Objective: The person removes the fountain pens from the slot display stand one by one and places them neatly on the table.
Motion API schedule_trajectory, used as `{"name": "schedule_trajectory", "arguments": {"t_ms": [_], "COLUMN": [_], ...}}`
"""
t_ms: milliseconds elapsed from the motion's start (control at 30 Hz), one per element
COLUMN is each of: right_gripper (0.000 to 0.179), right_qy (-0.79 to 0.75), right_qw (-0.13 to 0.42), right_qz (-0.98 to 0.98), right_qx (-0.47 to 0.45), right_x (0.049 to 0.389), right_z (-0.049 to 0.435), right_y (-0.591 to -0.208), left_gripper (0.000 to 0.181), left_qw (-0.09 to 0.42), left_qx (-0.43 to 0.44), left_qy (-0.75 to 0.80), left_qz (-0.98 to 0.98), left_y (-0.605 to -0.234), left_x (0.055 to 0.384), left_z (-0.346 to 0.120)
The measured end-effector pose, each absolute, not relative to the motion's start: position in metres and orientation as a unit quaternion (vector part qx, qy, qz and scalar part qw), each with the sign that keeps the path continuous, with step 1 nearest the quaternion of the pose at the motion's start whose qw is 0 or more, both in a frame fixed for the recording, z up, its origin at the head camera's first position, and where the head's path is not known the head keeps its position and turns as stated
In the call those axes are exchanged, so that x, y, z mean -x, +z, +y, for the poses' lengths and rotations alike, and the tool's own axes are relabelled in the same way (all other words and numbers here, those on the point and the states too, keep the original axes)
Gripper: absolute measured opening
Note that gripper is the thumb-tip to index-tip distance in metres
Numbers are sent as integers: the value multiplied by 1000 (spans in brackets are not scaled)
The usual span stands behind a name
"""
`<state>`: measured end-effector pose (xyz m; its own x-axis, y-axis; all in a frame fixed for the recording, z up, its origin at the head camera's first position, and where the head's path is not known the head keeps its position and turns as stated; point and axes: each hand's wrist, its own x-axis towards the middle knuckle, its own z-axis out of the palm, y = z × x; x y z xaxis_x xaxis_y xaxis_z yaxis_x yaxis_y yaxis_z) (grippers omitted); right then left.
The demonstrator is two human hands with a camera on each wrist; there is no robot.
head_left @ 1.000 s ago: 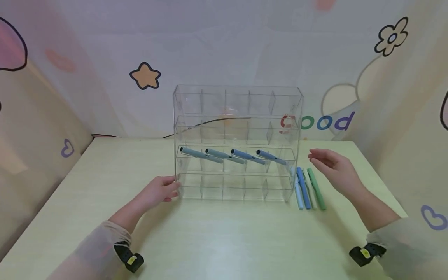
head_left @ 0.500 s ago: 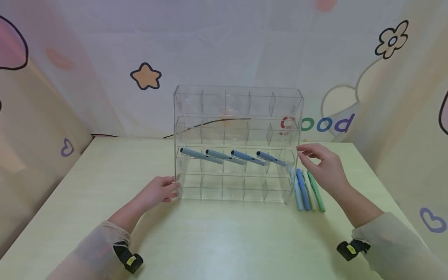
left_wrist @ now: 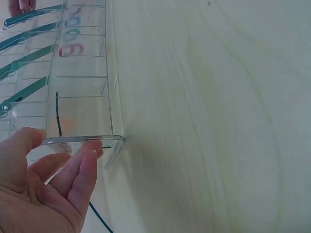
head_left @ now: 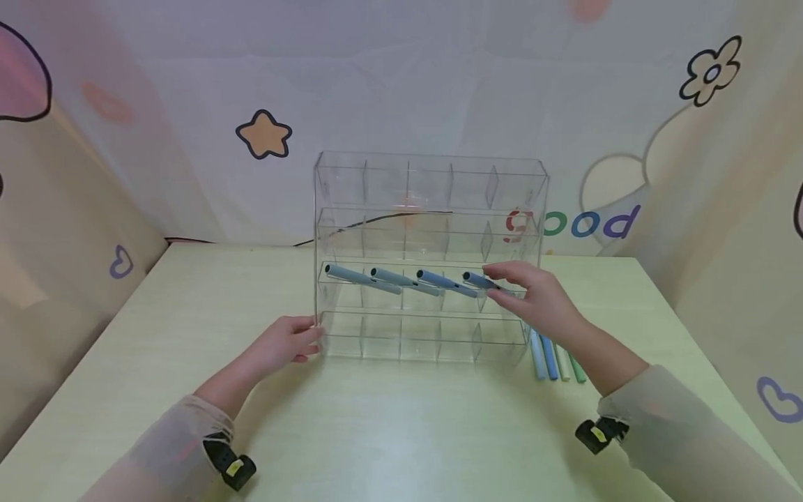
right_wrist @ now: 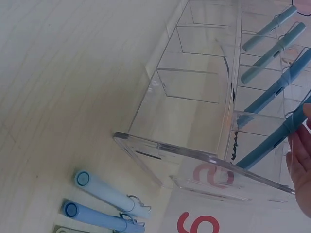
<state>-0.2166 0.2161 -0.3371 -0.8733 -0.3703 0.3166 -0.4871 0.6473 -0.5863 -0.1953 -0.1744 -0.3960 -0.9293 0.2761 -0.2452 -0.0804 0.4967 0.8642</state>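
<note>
A clear acrylic pen rack [head_left: 420, 338] with divided tiers stands upright on the table. My left hand [head_left: 285, 343] grips its lower left side edge, thumb and fingertips at the clear side panel [left_wrist: 82, 140] in the left wrist view. Capped pens lie slanted in one lower tier: a teal pen [head_left: 351, 274], a second teal pen [head_left: 401, 280], a blue pen [head_left: 444, 282] and, rightmost, a darker blue pen [head_left: 478, 280]. My right hand [head_left: 542, 298] pinches that rightmost pen, index finger above and thumb below. In the right wrist view this pen [right_wrist: 269, 143] slants into its compartment.
Right of the rack, several capped pens lie side by side on the table [head_left: 401, 432]: a light blue pen [head_left: 538, 359], a blue pen [head_left: 549, 362], a pale green one [head_left: 563, 364] and a green one [head_left: 579, 371]. My right forearm partly covers them. A printed curtain [head_left: 401, 84] hangs behind.
My right hand has moved left from beside the rack, above the loose pens, to the rightmost pen in the tier and now pinches it. The left hand stays at the rack's side.
</note>
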Motion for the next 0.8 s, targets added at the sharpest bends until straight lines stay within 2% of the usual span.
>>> {"name": "schedule_trajectory", "arguments": {"t_ms": [167, 367, 800], "right_gripper": [32, 26, 26], "right_qy": [348, 332, 322], "right_qw": [69, 91, 131], "right_qz": [-904, -906, -902], "right_qx": [-237, -244, -256], "right_x": [218, 218, 220], "right_z": [207, 203, 211], "right_y": [-343, -342, -325], "left_gripper": [49, 48, 48], "left_qw": [184, 184, 182], "left_qx": [-55, -60, -61], "left_qy": [493, 492, 497], "left_qz": [849, 849, 846], "left_y": [-399, -397, -397], "left_x": [192, 191, 197], "left_z": [-177, -181, -175]}}
